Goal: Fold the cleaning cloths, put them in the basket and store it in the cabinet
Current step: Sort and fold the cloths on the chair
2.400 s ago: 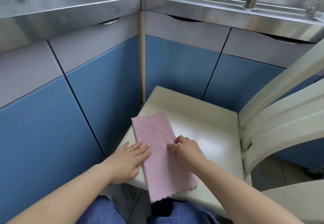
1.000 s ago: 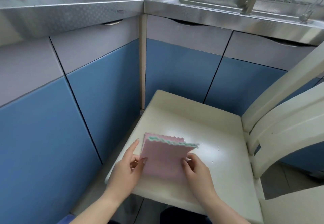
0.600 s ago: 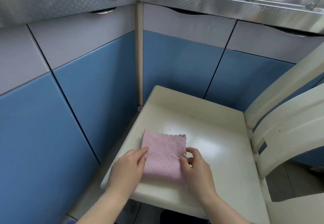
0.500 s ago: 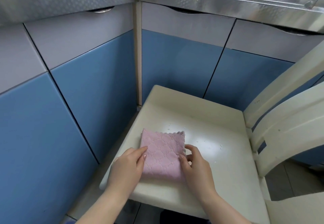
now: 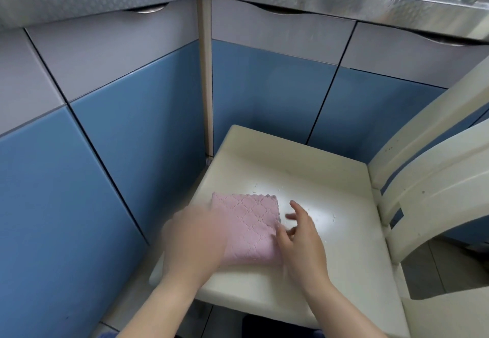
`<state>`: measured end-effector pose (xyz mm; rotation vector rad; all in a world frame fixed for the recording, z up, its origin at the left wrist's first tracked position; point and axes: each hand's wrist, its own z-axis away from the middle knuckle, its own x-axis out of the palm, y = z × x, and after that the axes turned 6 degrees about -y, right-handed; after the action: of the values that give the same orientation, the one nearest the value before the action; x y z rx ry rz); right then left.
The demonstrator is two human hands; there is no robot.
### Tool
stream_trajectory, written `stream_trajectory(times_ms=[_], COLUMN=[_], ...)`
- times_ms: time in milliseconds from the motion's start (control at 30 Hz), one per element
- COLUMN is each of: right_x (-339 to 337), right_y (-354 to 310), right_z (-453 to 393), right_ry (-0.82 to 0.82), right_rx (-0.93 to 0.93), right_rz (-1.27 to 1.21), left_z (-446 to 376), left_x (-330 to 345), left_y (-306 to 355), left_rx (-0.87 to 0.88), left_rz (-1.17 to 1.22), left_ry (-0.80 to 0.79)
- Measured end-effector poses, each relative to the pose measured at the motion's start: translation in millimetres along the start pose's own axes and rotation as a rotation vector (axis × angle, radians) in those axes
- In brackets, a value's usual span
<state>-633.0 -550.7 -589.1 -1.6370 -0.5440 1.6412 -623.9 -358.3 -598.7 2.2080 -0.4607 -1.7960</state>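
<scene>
On the cream chair seat [image 5: 317,179] — a folded, quilted pink cloth [image 5: 248,221].

Cloth: pink cloth [image 5: 250,228] folded square, flat on chair seat [image 5: 330,232], between both hands.
Left hand [image 5: 195,239]: blurred, over cloth's left edge.
Right hand [image 5: 299,242]: fingers spread, at cloth's right edge.

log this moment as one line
pink cloth folded on chair seat | left hand blurred, on cloth | right hand open beside cloth

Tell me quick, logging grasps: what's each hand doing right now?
Left hand: blurred over the cloth; grip cannot be told.
Right hand: open, fingers spread, at the cloth's right edge.
</scene>
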Motion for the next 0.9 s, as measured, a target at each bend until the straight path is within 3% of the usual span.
stream_trajectory(times_ms=[67,133,267,333,700,833,900], right_x=[2,9,29,32,14,-11,-14], right_y=[-4,-14,-24,-18,-13,-9,-7], right_z=[-7,-16,-27,-28,-34,-27,-19], right_ry=[0.058,0.05,-0.261,-0.321,-0.407,-0.249,-0.257], right_rx=[-0.149,-0.314,-0.328,-0.322,-0.122,-0.065,-0.036], right_rz=[0.078,0.222,0.575,0.656,0.686,0.523,0.464], left_z=[-6,-14,-26,-27,-27,-13,-6], left_x=[-3,0,19,26,14,-7,-14], left_y=[9,20,23,15,6,-9,-9], left_rx=[0.108,0.197,0.163,0.159,0.03,0.027,0.069], left_rz=[-0.029,-0.115,-0.267,-0.304,-0.304,-0.239,-0.214], left_ry=[0.022,-0.064,-0.395,-0.444,-0.512,-0.398,-0.375])
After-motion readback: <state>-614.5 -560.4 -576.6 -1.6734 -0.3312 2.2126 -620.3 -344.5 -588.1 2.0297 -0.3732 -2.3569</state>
